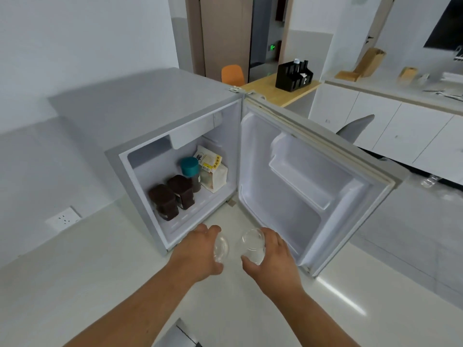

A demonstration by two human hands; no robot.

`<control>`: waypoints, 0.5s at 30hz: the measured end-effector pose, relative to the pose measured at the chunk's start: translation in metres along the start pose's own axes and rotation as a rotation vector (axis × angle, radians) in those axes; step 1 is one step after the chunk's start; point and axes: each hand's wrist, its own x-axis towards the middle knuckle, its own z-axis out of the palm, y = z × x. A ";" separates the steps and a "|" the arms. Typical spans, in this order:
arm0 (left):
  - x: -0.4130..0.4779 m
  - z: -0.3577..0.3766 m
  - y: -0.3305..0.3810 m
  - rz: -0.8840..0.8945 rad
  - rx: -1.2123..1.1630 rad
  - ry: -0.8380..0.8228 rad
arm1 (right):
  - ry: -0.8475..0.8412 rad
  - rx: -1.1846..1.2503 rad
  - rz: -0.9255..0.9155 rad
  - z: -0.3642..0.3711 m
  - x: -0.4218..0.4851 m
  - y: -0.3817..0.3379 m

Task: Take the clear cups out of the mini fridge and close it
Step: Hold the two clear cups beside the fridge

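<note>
The left hand (198, 254) curls its fingers (209, 230) around the first clear cup (221, 247). The right hand (274, 256) holds the second clear cup (253, 245) the same way, just beside the first, low over the bench (100, 284). Beyond the fingers stands the mini fridge (140, 103), its door (313, 186) open to their right. Farther inside are brown jars (164, 201).

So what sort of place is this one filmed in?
Most likely a small kitchen or break room: a mini fridge stands open on a pale counter, white cabinets run along the right, and a wooden knife block sits above them.
</note>
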 end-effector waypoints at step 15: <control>-0.057 -0.014 -0.039 0.008 -0.056 0.053 | -0.036 -0.027 -0.053 0.001 -0.027 -0.045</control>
